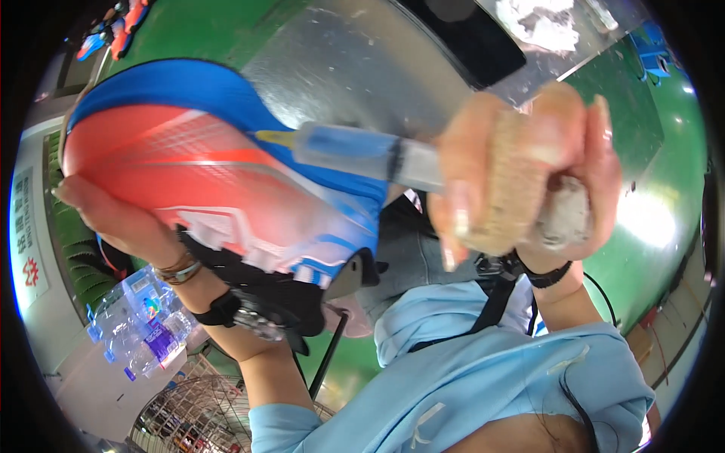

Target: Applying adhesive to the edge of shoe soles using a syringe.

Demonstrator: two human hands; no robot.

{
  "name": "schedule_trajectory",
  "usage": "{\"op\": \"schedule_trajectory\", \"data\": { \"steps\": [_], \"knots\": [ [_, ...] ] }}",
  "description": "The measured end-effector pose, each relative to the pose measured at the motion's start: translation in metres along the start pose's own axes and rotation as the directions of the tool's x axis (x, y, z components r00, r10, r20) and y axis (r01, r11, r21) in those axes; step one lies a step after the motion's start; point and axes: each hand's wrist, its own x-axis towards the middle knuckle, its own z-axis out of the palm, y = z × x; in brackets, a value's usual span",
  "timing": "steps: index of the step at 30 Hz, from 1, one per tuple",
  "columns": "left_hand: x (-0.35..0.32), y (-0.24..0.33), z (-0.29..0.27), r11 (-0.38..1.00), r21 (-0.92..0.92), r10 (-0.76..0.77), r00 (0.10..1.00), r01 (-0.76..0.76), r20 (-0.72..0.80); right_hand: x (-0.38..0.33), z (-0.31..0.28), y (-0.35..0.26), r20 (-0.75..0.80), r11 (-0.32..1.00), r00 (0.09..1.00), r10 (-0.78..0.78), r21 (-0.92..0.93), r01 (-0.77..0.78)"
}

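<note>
The grey metal tabletop [343,83] is stretching across the upper part of the view, above a glossy green floor [642,143]. At the lower left, a round wire-mesh cage [219,400] is standing with small reddish items showing through its bars, too small to identify. Beyond it, a group of clear plastic bottles [121,321] is lying close together, one wearing a purple label; whether any liquid is sitting inside cannot be told.

The red-and-blue shoe [219,162] is hanging in front of the person, left of centre, its blue edge facing the tabletop. The left hand [124,223] is curling around its far-left end, fingers mostly hidden, thumb lying along the red surface. The right hand [529,170] is closing tightly around a syringe [347,151], and a tan, rough-looking piece [502,185] and a greyish-white lump [565,215] are showing among its bent fingers, both too blurred to name.

A flat black device [472,41] is lying on the tabletop, with crumpled white tissue [540,23] resting near it. The syringe's translucent barrel is showing a bluish tint, its contents blurred. Its narrow yellow tip [273,138] is pointing at the shoe's blue edge; contact cannot be told.
</note>
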Motion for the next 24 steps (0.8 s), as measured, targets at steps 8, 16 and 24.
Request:
{"op": "schedule_trajectory", "data": {
  "steps": [8,16,24],
  "knots": [
    [0.02,-0.038,-0.008,0.987,0.16,0.025,1.0,-0.026,0.012,-0.011,-0.003,0.014,-0.064,0.995,0.993,0.095,-0.009,-0.096],
    [0.023,-0.075,-0.014,0.952,0.167,0.199,0.935,-0.255,0.295,-0.03,0.003,0.006,-0.209,0.966,0.949,0.234,-0.055,-0.251],
    [0.024,-0.067,-0.006,0.991,0.097,0.059,0.961,-0.088,0.269,-0.042,0.0,-0.001,-0.252,0.956,0.93,0.267,-0.049,-0.288]
  ]
}}
